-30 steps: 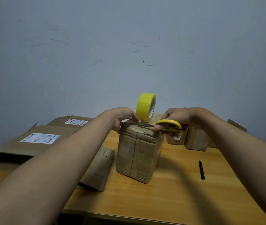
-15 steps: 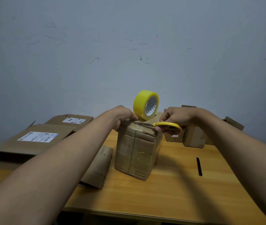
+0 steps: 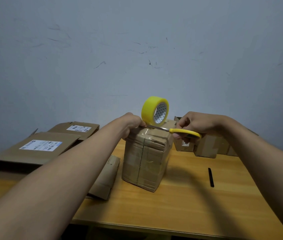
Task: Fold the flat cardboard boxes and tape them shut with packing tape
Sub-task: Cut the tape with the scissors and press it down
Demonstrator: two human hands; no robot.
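Note:
A taped cardboard box (image 3: 147,161) stands upright in the middle of the wooden table (image 3: 180,208). A yellow tape roll (image 3: 148,110) stands on edge above its top, with clear tape running down onto the box. My left hand (image 3: 132,123) has its fingers curled at the foot of the roll, at the box's top left edge, and holds it there. My right hand (image 3: 196,123) grips yellow-handled scissors (image 3: 185,133). Their blades reach left under the roll, to the tape strand.
Flat cardboard boxes with white labels (image 3: 38,149) lie at the left. A folded flat box (image 3: 106,179) rests beside the upright box. Small closed boxes (image 3: 206,148) stand at the back right, by the wall. A thin black stick (image 3: 210,177) lies on the table at the right.
The scissors' blades have slid left under the roll to the tape. The roll has turned so more of its core faces me. The box stays in place.

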